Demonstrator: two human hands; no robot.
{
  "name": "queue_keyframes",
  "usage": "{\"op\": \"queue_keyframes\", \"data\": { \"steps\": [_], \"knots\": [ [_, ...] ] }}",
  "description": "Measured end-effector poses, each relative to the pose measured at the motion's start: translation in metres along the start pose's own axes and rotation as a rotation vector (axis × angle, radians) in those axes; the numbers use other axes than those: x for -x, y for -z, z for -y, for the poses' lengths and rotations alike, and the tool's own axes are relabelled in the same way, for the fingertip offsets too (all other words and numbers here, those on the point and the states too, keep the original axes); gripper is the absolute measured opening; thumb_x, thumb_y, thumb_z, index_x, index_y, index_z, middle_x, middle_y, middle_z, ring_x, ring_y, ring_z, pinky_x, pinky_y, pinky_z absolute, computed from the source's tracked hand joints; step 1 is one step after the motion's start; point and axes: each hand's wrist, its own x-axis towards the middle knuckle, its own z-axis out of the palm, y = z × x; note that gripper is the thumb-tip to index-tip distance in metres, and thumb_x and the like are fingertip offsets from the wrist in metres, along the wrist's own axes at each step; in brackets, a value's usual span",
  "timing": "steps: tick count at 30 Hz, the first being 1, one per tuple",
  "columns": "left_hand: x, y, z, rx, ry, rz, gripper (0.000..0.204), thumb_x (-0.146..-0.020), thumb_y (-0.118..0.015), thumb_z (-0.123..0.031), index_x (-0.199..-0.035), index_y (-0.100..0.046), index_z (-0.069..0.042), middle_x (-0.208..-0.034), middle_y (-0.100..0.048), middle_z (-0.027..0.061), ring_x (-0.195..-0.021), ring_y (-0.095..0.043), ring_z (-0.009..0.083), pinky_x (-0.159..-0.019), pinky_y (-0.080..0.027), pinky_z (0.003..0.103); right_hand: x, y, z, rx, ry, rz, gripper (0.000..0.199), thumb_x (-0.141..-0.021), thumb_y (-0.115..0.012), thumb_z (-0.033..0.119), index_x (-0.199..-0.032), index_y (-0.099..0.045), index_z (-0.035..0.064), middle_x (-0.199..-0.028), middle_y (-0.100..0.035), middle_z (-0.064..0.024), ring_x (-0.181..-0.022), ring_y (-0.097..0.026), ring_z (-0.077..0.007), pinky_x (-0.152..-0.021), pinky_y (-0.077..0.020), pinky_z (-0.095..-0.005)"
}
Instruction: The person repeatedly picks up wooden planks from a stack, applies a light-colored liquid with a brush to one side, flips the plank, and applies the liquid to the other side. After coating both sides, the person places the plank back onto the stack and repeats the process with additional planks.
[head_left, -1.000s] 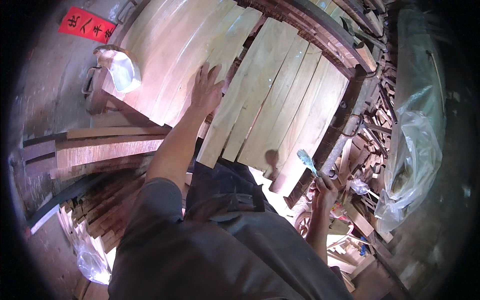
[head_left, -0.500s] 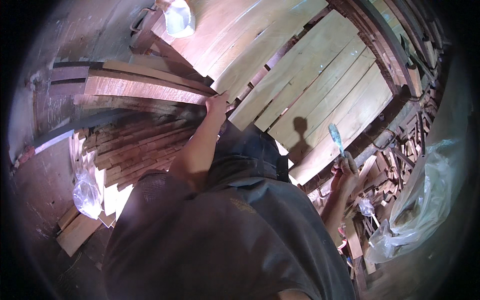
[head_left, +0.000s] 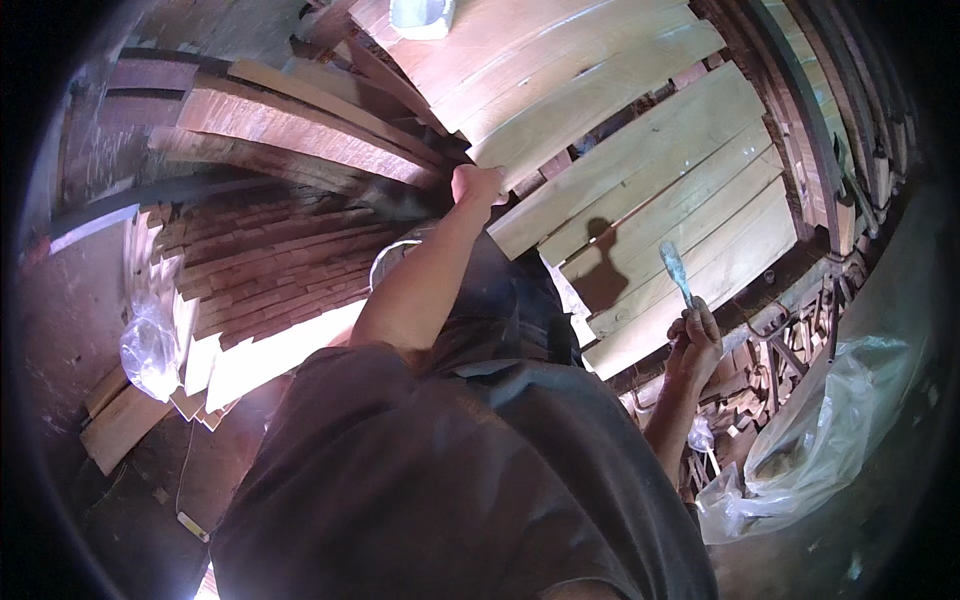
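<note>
My left hand (head_left: 479,186) is closed at the near left end of a pale wooden plank (head_left: 590,105), its fingertips partly hidden. This plank borders a dark gap, with more planks (head_left: 640,165) lying side by side across it. My right hand (head_left: 696,335) grips the handle of a flat-bladed spreader (head_left: 675,268) smeared with pale bluish material. The blade points up and away from me, over the near right planks, seemingly apart from them. A white container (head_left: 421,18) sits on the far planks, cut off by the view's upper edge.
Stacked wood strips (head_left: 270,255) lie to my left, with longer timbers (head_left: 290,120) beyond. Dark metal bars (head_left: 800,130) run along the right end of the planks. Clear plastic sheeting (head_left: 835,440) and wood offcuts (head_left: 735,385) lie at lower right. A plastic bag (head_left: 150,350) hangs at left.
The view has shifted, and the planks and white container appear higher. My left hand stays at the plank's end with its fingers more curled. The spreader remains raised in my right hand.
</note>
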Motion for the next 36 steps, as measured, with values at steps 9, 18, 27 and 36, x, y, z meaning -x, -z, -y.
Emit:
{"op": "queue_keyframes", "data": {
  "steps": [9,18,27,36],
  "knots": [
    [-0.006,-0.002,-0.002,-0.158,-0.095,-0.002,0.038,-0.073,-0.078,-0.026,-0.095,-0.071,0.003,-0.088,-0.073,0.0191,-0.083,-0.073,0.0302,-0.076,-0.057,0.04,0.014,-0.041,0.003,0.054,0.042,0.008,0.028,-0.084,-0.066,0.001,-0.11,-0.067,-0.0094,-0.076,-0.063,-0.0088,-0.056,-0.056,-0.0147,-0.052,-0.0447,-0.0261],
    [-0.004,-0.005,-0.001,-0.032,-0.041,0.087,0.035,-0.075,-0.076,-0.028,-0.091,-0.071,0.003,-0.077,-0.072,0.0154,-0.063,-0.072,0.0263,-0.066,-0.057,0.038,0.063,-0.061,0.003,0.051,0.02,-0.122,0.023,-0.089,-0.063,0.0,-0.109,-0.066,-0.0097,-0.078,-0.065,-0.011,-0.06,-0.06,-0.0171,-0.053,-0.0478,-0.0289],
    [0.014,0.007,0.053,0.017,-0.216,0.577,0.044,-0.079,-0.078,-0.033,-0.106,-0.07,0.0,-0.098,-0.068,0.0091,-0.095,-0.064,0.0203,-0.082,-0.05,0.039,0.116,-0.044,-0.014,-0.032,0.042,-0.184,0.024,-0.091,-0.058,-0.002,-0.113,-0.063,-0.0103,-0.081,-0.064,-0.0096,-0.059,-0.061,-0.0171,-0.051,-0.0473,-0.0282],
    [0.095,0.046,0.009,-0.046,-0.416,0.977,0.064,-0.078,-0.075,-0.01,-0.136,-0.049,0.004,-0.111,-0.065,0.0134,-0.099,-0.063,0.0254,-0.085,-0.053,0.039,0.169,0.035,-0.028,-0.021,0.189,-0.304,0.025,-0.089,-0.06,-0.004,-0.113,-0.065,-0.009,-0.082,-0.065,-0.0105,-0.061,-0.059,-0.0169,-0.055,-0.0483,-0.0294]
  ]
}}
